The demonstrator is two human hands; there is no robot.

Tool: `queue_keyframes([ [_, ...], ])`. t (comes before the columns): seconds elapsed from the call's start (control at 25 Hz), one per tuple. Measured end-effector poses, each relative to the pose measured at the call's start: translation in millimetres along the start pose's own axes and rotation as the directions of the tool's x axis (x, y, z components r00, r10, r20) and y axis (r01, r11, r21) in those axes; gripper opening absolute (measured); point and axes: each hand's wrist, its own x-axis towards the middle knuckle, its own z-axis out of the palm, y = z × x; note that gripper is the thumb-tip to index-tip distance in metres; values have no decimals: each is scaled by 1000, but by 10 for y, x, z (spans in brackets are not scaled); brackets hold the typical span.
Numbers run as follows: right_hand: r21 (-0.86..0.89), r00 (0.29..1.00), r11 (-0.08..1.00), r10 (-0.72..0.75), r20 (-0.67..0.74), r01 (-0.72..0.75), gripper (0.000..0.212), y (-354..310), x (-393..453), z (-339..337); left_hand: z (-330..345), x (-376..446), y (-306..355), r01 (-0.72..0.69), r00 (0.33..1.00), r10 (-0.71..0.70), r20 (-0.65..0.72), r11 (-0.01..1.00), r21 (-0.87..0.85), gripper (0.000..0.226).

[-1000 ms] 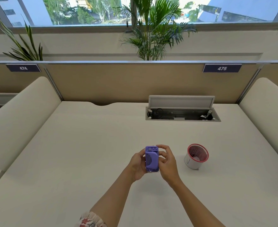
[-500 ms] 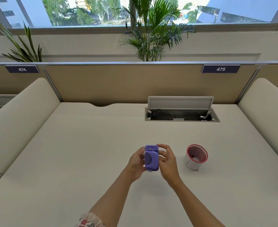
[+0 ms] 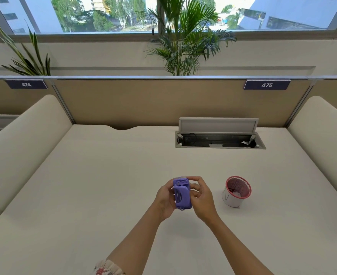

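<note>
A small purple plastic device (image 3: 181, 195) with ridges on its face is held above the white desk (image 3: 104, 185), near the middle front. My left hand (image 3: 164, 199) grips its left side from behind. My right hand (image 3: 200, 197) holds the right side, with the thumb and forefinger curled over the device's top right corner. A thin pale strip shows at the device's top edge. The undersides of both hands are hidden.
A small white cup with a red rim (image 3: 236, 192) stands on the desk just right of my hands. An open cable hatch (image 3: 219, 139) sits at the back. Padded dividers (image 3: 24, 145) flank both sides, and a beige partition (image 3: 153, 102) closes the far edge.
The device and both hands stay in nearly the same spot. My right fingers have crept up to the device's top corner.
</note>
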Motion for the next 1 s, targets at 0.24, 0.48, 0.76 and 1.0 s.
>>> queue_keyframes([
  [0.24, 13, 1000, 1000, -1, -12, 1, 41, -23, 24, -18, -27, -7, 23, -22, 998, 26, -53, 997, 68, 27],
  [0.48, -2, 999, 1000, -12, -38, 12, 43, -56, 105, -30, -17, -10, -1, -10, 998, 16, -54, 995, 98, 27],
  [0.76, -17, 999, 1000, -16, -41, 15, 41, 1, 58, -25, 25, -14, 26, 32, 999, -31, -44, 999, 30, 32],
  [1.0, -119, 991, 991, -80, -105, 68, 36, 13, 11, -14, 42, -7, 25, 22, 999, -21, -43, 1000, 18, 32],
])
